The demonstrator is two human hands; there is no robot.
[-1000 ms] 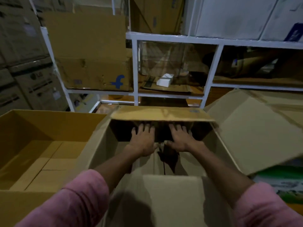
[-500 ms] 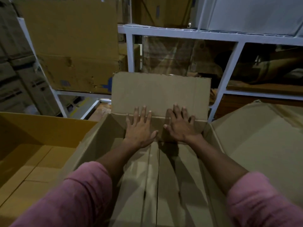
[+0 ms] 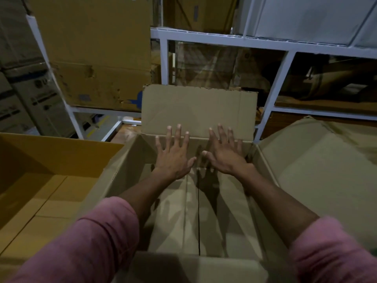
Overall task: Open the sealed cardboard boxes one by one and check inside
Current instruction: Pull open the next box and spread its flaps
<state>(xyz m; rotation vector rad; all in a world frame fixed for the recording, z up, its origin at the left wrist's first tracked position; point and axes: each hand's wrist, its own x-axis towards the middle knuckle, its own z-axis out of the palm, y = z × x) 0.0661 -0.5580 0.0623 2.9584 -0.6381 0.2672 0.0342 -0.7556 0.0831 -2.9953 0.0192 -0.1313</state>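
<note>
An opened brown cardboard box stands right in front of me. Its far flap is raised upright and its right flap lies spread outward. Inside I see only the bare cardboard bottom with a dark seam down the middle. My left hand and my right hand lie flat, fingers spread, against the far inner wall at the fold of the upright flap. Neither hand holds anything. Pink sleeves cover both forearms near the camera.
A second open yellow-brown box stands to the left, with nothing in it. Behind is a white metal rack holding large cartons, one with a blue logo. More stacked cartons fill the far left.
The far flap went from lying over the opening to standing upright. My hands slid up the far wall to its fold, fingers spreading wider. The view tilted down into the box.
</note>
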